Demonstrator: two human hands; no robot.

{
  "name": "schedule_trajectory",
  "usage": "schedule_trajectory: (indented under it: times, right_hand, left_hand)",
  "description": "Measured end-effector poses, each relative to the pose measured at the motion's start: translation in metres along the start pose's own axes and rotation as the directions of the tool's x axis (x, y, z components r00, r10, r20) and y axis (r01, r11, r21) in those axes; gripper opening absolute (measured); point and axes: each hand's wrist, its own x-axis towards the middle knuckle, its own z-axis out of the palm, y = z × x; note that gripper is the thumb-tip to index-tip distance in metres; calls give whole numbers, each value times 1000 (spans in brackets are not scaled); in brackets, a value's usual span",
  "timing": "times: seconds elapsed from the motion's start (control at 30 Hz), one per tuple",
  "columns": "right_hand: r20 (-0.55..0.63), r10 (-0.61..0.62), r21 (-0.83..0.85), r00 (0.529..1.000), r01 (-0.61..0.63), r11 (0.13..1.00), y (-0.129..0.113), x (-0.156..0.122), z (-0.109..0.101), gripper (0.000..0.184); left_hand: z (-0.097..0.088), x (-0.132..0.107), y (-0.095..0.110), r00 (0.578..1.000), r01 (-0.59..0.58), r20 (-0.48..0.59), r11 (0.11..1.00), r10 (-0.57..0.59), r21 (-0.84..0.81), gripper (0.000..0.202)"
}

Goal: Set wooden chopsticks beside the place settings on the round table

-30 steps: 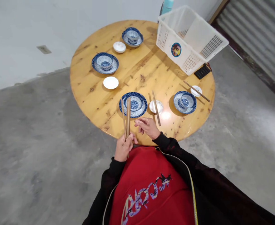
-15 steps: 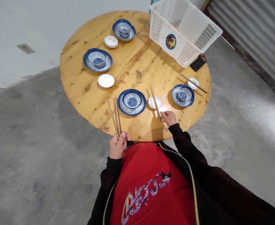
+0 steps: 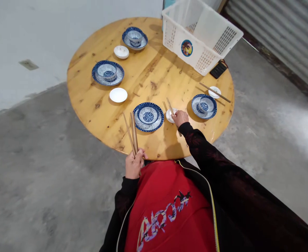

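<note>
My left hand (image 3: 134,163) is closed around a bundle of brown chopsticks (image 3: 131,132) at the near edge of the round wooden table (image 3: 154,80); their tips point up over the tabletop. My right hand (image 3: 179,117) reaches forward and rests on a pair of chopsticks (image 3: 169,104) lying across a small white dish (image 3: 170,114). Whether it grips them I cannot tell. Just left of that dish sits a blue patterned plate with a bowl (image 3: 148,116).
Three more blue plate-and-bowl settings (image 3: 204,105) (image 3: 107,72) (image 3: 134,37) stand around the table, each with a small white dish nearby. Another chopstick pair (image 3: 214,92) lies at the right. A white plastic basket (image 3: 200,35) and a black device (image 3: 218,70) sit at the far right.
My right hand moved from near my left hand out to the right and forward onto the chopsticks by the white dish. My left hand tilted its bundle leftward.
</note>
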Motion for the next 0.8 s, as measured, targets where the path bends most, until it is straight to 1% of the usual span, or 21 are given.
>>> schedule_trajectory:
  times: [0.13, 0.27, 0.67, 0.8]
  right_hand:
    - [13, 25, -7, 1000, -25, 1000, -1, 7, 7, 30]
    - [15, 24, -10, 1000, -24, 1000, 0, 9, 9, 28]
    - [10, 5, 26, 1000, -5, 1000, 0, 6, 8, 26]
    - [-15, 9, 33, 1000, -8, 999, 0, 5, -1, 29]
  left_hand:
    - [-5, -2, -2, 999, 6, -44, 1000, -7, -19, 32]
    - [-6, -2, -2, 998, -3, -66, 1000, 2, -22, 32]
    - [-2, -5, 0, 998, 22, -64, 1000, -23, -12, 32]
    - [-3, -7, -1, 998, 15, -68, 1000, -15, -6, 34]
